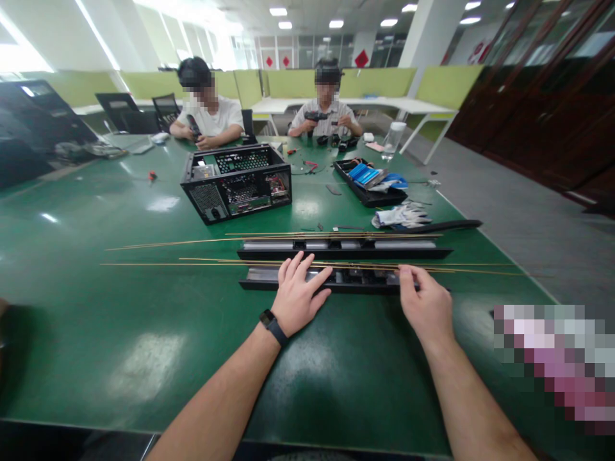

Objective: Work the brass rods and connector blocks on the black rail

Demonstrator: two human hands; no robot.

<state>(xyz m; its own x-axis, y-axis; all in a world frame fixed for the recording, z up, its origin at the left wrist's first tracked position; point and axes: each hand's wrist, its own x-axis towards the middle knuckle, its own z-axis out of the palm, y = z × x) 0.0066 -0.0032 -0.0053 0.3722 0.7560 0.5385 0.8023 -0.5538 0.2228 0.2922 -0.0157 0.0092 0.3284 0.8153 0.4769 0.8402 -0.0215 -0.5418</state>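
The left hand (298, 291) is lying palm down at the center of the frame, its fingers spreading wide and the thumb standing apart. It is reaching over the near channel (262, 285) and the thin golden rods (362, 265) running along it; it is gripping nothing, and how firmly the fingertips are pressing is hard to tell. A dark wristband (273, 327) is circling that wrist.

Right of center, the right hand (427, 299) is curling nearly closed, with thumb and forefinger pinching at the same golden rods near the channel's right end. How many rods it is gripping cannot be told. These rods are stretching across the middle of the frame, past both ends of the channel.

Just above, a far channel (346, 253) is lying roughly parallel, with a 2nd group of rods (192, 242) running along its upper side. An open computer case (250, 198) is standing above center-left on the green table (96, 320); a pale glove (403, 216) and a black tray (384, 197) are lying right of it. At the top, 2 people are sitting, 1 at upper left (223, 115) and 1 near upper center (327, 125), each holding a dark object.
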